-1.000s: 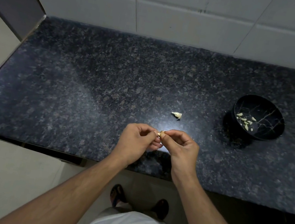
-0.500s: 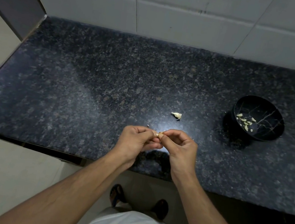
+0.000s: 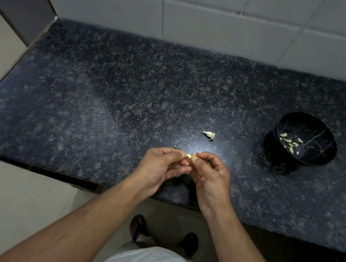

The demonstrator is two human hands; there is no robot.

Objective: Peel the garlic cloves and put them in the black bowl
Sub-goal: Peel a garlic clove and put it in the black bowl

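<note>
Hands meet at six o'clock over the desk [image 3: 81, 96]: left hand [image 3: 158, 167] and right hand [image 3: 212, 179] both pinch one garlic clove [image 3: 189, 156] between fingertips. Black bowl [image 3: 315, 156] sits at three o'clock with peeled cloves [image 3: 290, 142] inside; a garlic scrap [image 3: 209, 134] lies just beyond the hands.

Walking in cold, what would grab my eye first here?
Two bare hands, left hand and right hand, pinch a small pale garlic clove together above the dark speckled granite counter. At far right sits a round black bowl holding peeled cloves.
</note>
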